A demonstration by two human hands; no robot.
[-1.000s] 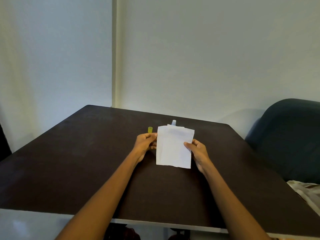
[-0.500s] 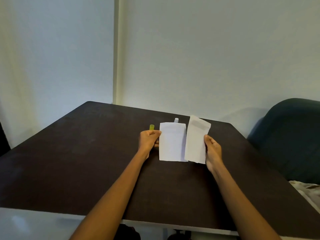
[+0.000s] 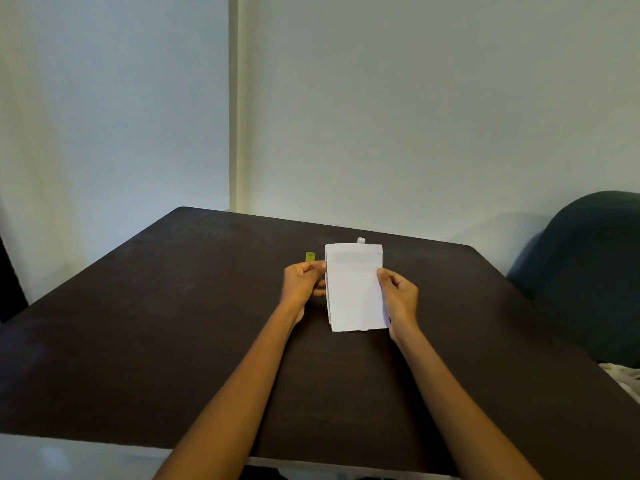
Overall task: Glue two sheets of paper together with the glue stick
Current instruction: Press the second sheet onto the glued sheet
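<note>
Two white paper sheets [image 3: 355,289] lie one over the other, held up just above the dark table [image 3: 173,341]. My left hand [image 3: 301,285] pinches their left edge near the top. On the right edge, my right hand [image 3: 398,299] grips them with thumb in front. Behind the sheets' top edge, the white tip of the glue stick [image 3: 361,240] pokes up; its body is hidden. A small yellow-green cap [image 3: 310,256] stands on the table just behind my left hand.
A dark upholstered chair [image 3: 588,271] stands at the table's right side, with a pale cloth [image 3: 623,375] by its seat. Pale walls rise behind the table's far edge.
Half a second ago my right hand held one sheet apart, to the right of the other. It has since brought that sheet back over the left one, so they overlap.
</note>
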